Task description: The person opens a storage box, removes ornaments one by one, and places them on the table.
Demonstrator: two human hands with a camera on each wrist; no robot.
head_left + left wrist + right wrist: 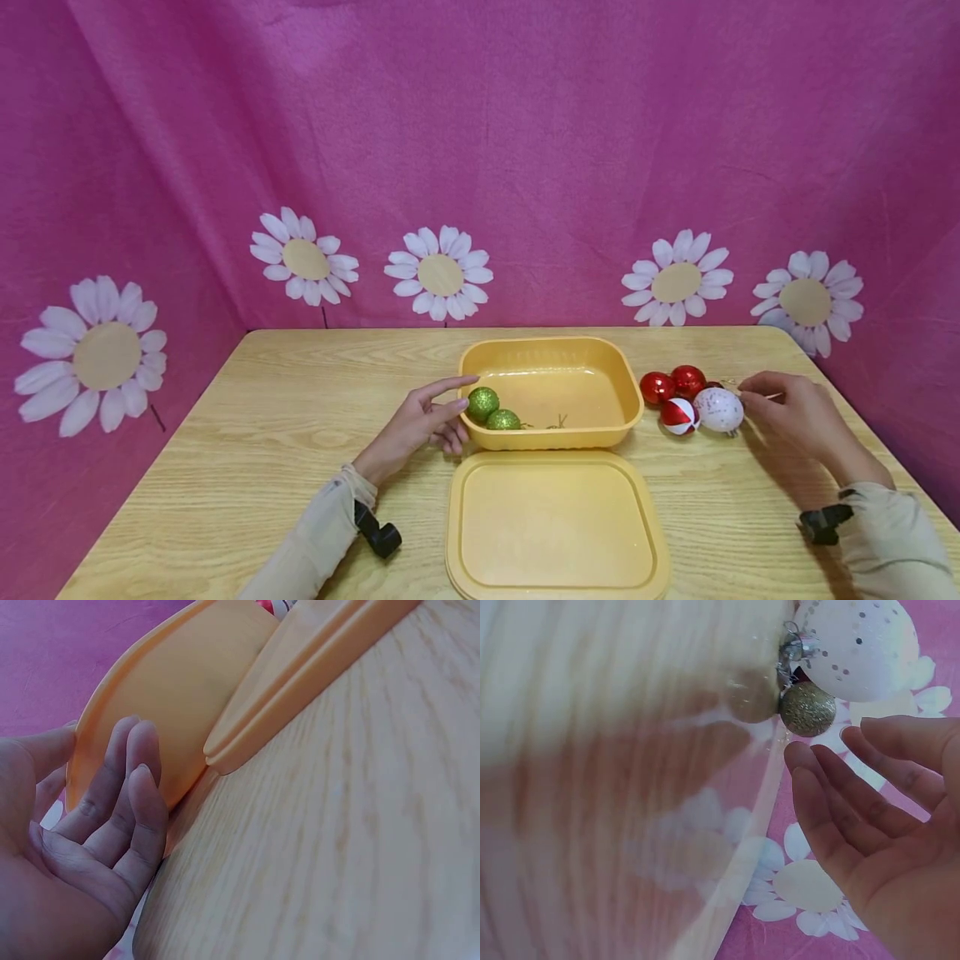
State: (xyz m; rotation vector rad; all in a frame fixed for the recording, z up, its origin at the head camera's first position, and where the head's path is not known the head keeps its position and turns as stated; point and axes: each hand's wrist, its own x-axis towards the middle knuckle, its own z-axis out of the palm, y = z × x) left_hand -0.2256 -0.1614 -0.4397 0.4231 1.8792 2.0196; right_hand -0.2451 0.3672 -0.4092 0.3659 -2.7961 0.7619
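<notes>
My left hand [423, 425] rests at the left end of a yellow plastic box [551, 438], its fingertips touching the rim and its other fingers loosely bent outside the wall [180, 682]. Two green glitter baubles [483, 403] lie inside the box near that hand. To the right of the box, my right hand [795, 417] reaches beside a cluster of baubles, fingers slightly bent. Nearest to it are a white speckled bauble [718, 410] and a small gold glitter bauble [808, 709], which sits just beyond the fingertips. Whether they touch it is unclear.
A yellow lid [558, 525] lies flat in front of the box. Red baubles [687, 381] and a red-and-white striped bauble [679, 416] sit beside the white one. The wooden table [300, 400] meets a pink curtain [525, 167] with printed daisies at the back and sides.
</notes>
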